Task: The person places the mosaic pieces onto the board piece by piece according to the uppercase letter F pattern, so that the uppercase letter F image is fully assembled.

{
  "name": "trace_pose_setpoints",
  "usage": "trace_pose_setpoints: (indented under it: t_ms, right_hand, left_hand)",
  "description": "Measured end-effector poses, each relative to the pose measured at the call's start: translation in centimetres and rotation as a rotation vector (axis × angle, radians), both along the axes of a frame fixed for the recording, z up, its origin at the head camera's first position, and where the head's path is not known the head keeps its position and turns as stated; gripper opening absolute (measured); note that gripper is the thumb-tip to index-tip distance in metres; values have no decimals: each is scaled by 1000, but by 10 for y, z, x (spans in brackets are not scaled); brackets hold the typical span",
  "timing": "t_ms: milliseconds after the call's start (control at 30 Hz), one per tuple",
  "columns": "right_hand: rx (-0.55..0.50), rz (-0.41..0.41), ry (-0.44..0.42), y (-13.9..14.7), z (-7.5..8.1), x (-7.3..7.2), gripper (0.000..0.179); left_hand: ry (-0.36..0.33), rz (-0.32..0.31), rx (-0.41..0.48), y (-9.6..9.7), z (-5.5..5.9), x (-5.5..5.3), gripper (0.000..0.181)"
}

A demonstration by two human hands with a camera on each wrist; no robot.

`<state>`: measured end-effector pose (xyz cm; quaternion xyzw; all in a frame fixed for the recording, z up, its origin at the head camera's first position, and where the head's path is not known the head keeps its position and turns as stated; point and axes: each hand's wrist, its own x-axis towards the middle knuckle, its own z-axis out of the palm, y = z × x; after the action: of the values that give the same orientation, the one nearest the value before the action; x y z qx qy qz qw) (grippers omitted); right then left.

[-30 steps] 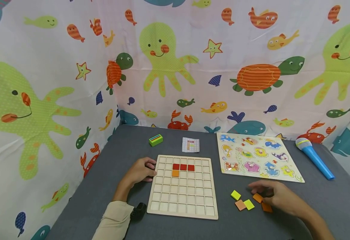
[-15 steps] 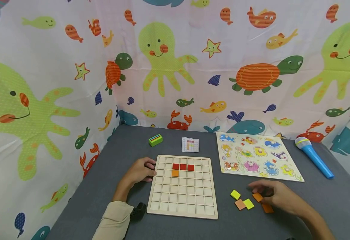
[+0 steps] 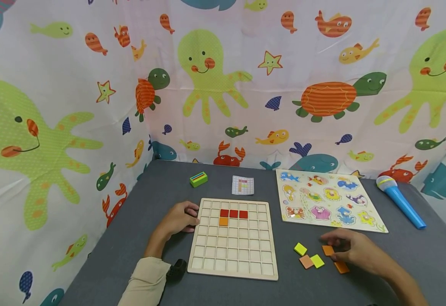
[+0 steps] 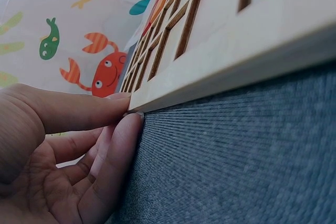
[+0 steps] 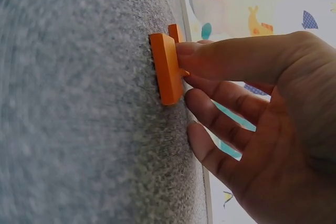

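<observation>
The left hand (image 3: 178, 219) holds the left edge of a wooden grid board (image 3: 232, 268), its thumb and a finger meeting at the rim in the left wrist view. Three red tiles (image 3: 233, 213) form a row in the board, with one orange tile (image 3: 223, 221) below the leftmost. Over on the right, the right hand (image 3: 357, 250) hovers low with loosely bent fingers around an orange tile (image 3: 327, 250). Its thumb (image 5: 191, 56) is close to the orange tiles; contact is unclear. Another orange tile (image 3: 342, 267) lies under the hand's near side.
Two yellow tiles (image 3: 317, 261) and a peach tile (image 3: 306, 261) lie between board and right hand. Behind are a patterned card (image 3: 243, 185), a green block (image 3: 198, 179), a sea-animal peg puzzle (image 3: 289, 201) and a blue toy microphone (image 3: 404, 206). A printed curtain (image 3: 223, 97) surrounds the table.
The right fingers have shifted slightly to the right, and the two orange tiles beside them lie a little farther apart. The left hand and board stay in place.
</observation>
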<state>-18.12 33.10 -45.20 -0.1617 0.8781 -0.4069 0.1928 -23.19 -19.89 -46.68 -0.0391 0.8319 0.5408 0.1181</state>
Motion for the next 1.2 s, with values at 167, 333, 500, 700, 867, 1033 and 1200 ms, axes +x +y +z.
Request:
trace_pose_setpoints:
  t_ms: [167, 333, 500, 700, 867, 1033, 1200]
  right_hand:
    - [42, -6, 16, 1, 1, -1, 48]
    - [92, -11, 34, 0, 4, -1, 46]
    - [133, -30, 31, -2, 6, -2, 42]
    - [155, -33, 70, -9, 6, -3, 38]
    - [171, -25, 123, -17, 5, -4, 36]
    - [183, -29, 130, -28, 6, -6, 37]
    - [204, -31, 140, -40, 9, -8, 38]
  left_hand:
    - [4, 2, 5, 0, 0, 0, 45]
    - [1, 1, 9, 1, 0, 0, 45]
    - [-1, 3, 6, 1, 1, 0, 45]
    - [0, 6, 2, 2, 2, 0, 45]
    - [-1, 5, 8, 1, 3, 1, 45]
    - [0, -7, 16, 0, 4, 2, 46]
    - [-3, -7, 19, 0, 3, 1, 46]
